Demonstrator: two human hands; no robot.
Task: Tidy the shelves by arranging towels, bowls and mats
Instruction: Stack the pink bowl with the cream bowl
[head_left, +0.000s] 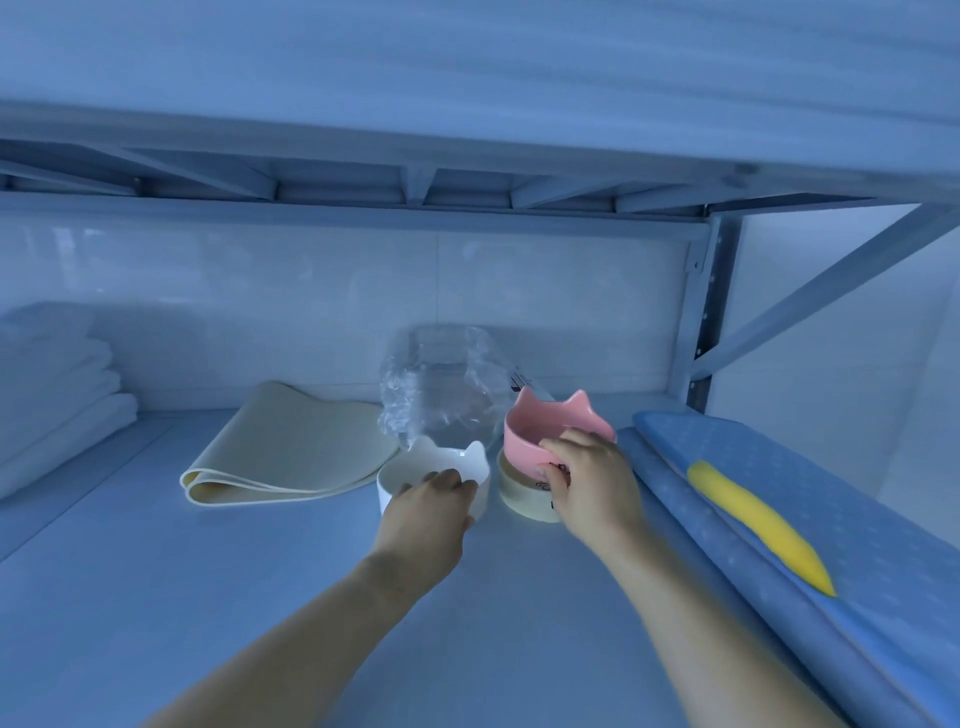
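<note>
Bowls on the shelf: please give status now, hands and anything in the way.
Left hand grips white bowl at rim. Right hand grips pink bowl, tilted over cream bowl. Plastic bag close behind both.

**Storage room with steel racking, holding household goods (home or shop cannot be told).**
A slotted steel upright (698, 332) and a diagonal brace (831, 280) carry a cross-braced upper deck (415, 192) over the shelf (156, 597), with a plain white panel wall behind. Stock on the shelf: folded white towels (57, 384), cream mat (291, 447), blue mat (831, 519), white bowl (431, 462), pink bowl (550, 426), clear-wrapped item (441, 384).
</note>
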